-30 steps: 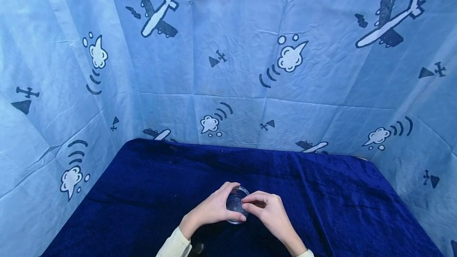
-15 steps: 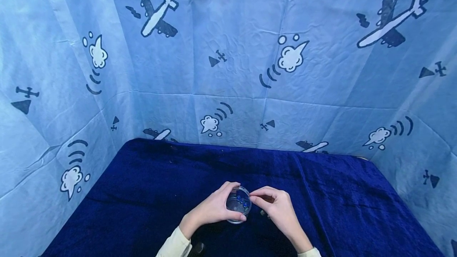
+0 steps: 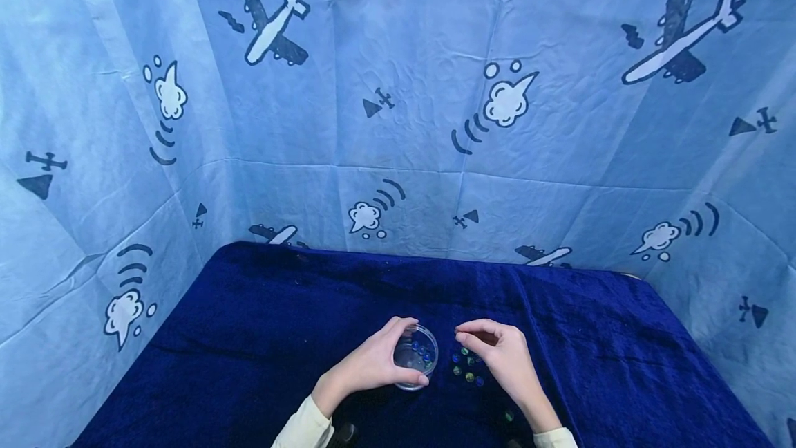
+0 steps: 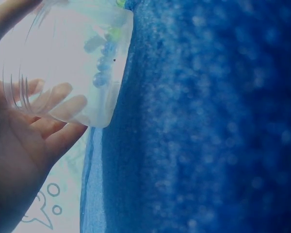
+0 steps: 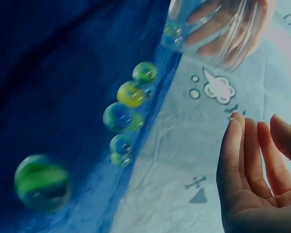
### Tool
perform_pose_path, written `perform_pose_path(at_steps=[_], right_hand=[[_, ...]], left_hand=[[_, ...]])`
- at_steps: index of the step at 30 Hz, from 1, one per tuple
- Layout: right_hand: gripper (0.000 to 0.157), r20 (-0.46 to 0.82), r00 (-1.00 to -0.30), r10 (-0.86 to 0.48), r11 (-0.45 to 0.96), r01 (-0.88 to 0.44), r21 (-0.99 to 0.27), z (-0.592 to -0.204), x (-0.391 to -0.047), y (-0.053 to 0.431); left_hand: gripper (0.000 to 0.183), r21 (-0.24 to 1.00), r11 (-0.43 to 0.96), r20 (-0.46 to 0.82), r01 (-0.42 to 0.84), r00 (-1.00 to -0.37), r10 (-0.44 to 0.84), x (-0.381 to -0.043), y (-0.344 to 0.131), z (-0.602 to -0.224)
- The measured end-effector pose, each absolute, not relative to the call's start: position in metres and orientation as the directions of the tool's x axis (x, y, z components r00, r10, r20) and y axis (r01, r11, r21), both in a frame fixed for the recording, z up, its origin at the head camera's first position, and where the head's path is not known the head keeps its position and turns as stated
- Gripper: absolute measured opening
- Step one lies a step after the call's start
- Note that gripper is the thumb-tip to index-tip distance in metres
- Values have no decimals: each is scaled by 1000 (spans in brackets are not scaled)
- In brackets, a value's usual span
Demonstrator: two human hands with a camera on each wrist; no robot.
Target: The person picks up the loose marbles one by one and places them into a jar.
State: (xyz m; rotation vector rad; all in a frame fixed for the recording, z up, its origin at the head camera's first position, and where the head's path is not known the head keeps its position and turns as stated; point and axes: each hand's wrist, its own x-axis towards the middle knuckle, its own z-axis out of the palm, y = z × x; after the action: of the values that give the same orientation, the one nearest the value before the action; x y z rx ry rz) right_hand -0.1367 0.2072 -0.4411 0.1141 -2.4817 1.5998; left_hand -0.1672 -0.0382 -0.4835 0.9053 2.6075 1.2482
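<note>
My left hand grips a clear plastic jar round its side, and it stands on the dark blue cloth. Several blue and green marbles lie at the bottom of the jar, seen through its wall in the left wrist view. To the jar's right, my right hand hovers by a cluster of loose glass marbles. In the right wrist view, the fingers are fairly straight with the thumb apart from them, and nothing shows between them. The hand partly hides the cluster in the head view.
One green marble lies apart from the cluster, nearer the body. Dark blue velvet cloth covers the table. Light blue curtains printed with planes and clouds stand behind and at both sides.
My right hand has moved right, from the jar's mouth to above the loose marbles, uncovering those on the cloth and in the jar. The left hand and jar have stayed put.
</note>
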Motion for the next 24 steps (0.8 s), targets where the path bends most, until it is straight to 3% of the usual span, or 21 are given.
perform_pose_path(at_steps=[13,24], right_hand=[[8,161,-985,61,516,-107,-850,-460,-149,234],[10,96,-994,-59,616,-112,-780,-469,-150,249]], left_hand=[[91,735,483,160,476,-815,557,-167,-38,-483],[91,734,477,167,484,-808,564,-165,-39,-484]])
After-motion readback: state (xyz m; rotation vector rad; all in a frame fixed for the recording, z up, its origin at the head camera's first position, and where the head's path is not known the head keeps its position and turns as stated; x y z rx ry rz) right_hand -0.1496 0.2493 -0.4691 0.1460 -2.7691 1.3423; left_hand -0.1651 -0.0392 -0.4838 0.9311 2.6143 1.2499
